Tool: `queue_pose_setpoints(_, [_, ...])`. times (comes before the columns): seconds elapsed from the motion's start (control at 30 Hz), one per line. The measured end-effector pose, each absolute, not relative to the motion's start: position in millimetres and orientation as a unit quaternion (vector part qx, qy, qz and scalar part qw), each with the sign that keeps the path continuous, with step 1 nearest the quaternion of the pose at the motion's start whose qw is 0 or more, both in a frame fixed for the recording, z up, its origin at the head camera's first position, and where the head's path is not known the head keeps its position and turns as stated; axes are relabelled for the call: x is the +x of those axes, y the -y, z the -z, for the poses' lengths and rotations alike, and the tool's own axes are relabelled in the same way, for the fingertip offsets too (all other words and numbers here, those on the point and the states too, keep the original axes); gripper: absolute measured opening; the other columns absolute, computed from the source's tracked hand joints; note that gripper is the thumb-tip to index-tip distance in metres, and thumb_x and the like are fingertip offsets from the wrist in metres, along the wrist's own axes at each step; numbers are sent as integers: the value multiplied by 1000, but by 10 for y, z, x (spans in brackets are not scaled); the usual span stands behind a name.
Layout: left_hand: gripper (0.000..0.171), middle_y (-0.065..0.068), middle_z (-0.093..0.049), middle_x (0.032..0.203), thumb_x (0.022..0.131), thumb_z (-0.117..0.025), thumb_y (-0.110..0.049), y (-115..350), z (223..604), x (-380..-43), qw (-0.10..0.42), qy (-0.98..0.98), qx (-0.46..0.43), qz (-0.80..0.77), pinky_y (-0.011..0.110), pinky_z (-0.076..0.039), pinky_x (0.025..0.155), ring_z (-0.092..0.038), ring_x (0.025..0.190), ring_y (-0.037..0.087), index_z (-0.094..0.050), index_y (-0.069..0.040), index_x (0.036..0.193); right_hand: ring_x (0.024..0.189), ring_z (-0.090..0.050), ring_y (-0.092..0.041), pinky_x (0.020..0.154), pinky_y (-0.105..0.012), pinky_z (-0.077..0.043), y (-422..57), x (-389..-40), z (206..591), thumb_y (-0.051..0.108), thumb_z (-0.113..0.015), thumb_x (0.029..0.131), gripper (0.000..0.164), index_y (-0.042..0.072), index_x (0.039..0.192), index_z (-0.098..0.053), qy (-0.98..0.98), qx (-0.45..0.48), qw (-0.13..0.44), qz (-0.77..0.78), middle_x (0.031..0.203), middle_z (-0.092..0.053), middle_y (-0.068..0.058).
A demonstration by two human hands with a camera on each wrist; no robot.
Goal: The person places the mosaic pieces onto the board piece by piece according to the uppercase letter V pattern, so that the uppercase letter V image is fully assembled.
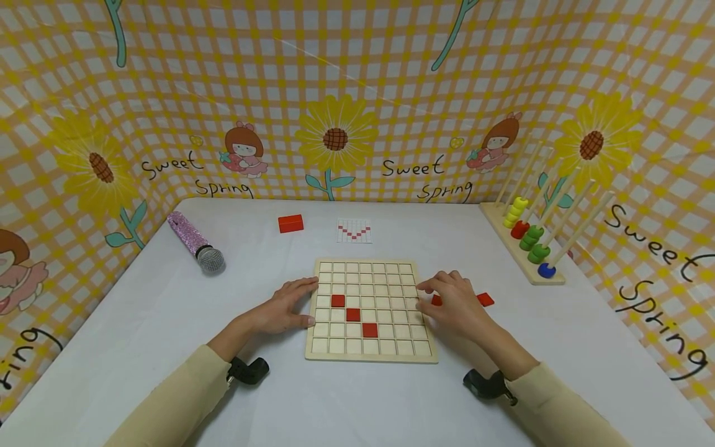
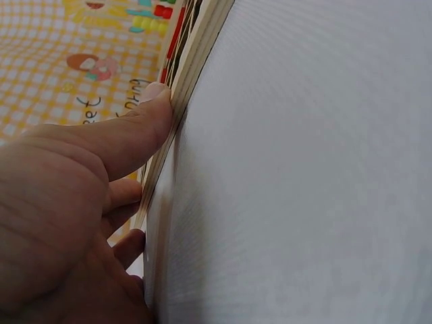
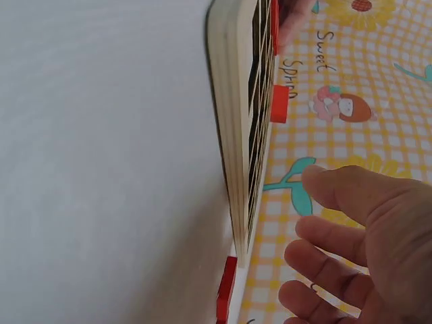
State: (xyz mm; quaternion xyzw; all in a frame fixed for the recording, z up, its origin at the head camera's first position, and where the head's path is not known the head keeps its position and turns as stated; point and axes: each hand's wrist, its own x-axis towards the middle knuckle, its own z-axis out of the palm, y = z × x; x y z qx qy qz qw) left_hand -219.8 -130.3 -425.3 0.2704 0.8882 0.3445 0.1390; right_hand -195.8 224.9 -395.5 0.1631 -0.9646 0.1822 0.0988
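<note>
A pale wooden grid board (image 1: pixel 388 307) lies flat on the table, with three red square tiles (image 1: pixel 353 315) set diagonally in its cells. At its left edge is my left hand (image 1: pixel 279 308), fingers and thumb spread; the left wrist view shows the thumb (image 2: pixel 145 125) against the wooden side. Just off the board's right edge, my right hand (image 1: pixel 458 302) hovers with loosely bent fingers and nothing between them. Beside and partly under that hand, loose red tiles (image 1: pixel 485 300) lie on the table; one tile (image 3: pixel 227 290) shows near the board corner in the right wrist view.
Behind the board are a small red box (image 1: pixel 290 223) and a printed pattern card (image 1: pixel 354 231). A glittery pink microphone (image 1: pixel 195 241) lies at the back left. A peg stand (image 1: pixel 522 248) with coloured beads stands at the back right. Patterned cloth (image 1: pixel 357 81) walls the table.
</note>
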Motion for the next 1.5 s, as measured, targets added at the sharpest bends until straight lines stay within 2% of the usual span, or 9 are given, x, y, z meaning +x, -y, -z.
queue_pose_setpoints(0.4, [77, 6, -19, 158, 85, -69, -25, 1302, 4263, -2205, 140, -888, 270, -346, 59, -11, 115, -11, 146, 35, -28, -8, 149, 87, -46, -26, 70, -33, -31, -2411, -1989, 4015, 25, -75, 77, 34, 7, 105, -70, 974, 150, 92, -145, 96, -63, -9])
queue_pose_setpoints(0.73, [77, 5, -19, 158, 85, -69, -26, 1303, 4276, -2211, 138, -889, 267, -345, 59, -12, 115, -11, 146, 35, -28, -8, 148, 87, -43, -25, 70, -33, -29, -2522, -2007, 4040, 26, -77, 75, 38, 8, 107, -70, 978, 137, 78, -136, 92, -59, -8])
queue_pose_setpoints(1.5, [77, 8, -21, 158, 85, -69, -25, 1312, 4280, -2210, 134, -890, 273, -341, 59, -12, 115, -14, 145, 36, -28, -7, 148, 91, -45, -30, 72, -40, -35, -2669, -2001, 4074, 20, -76, 74, 25, 7, 96, -73, 983, 114, 65, -128, 91, -61, -10])
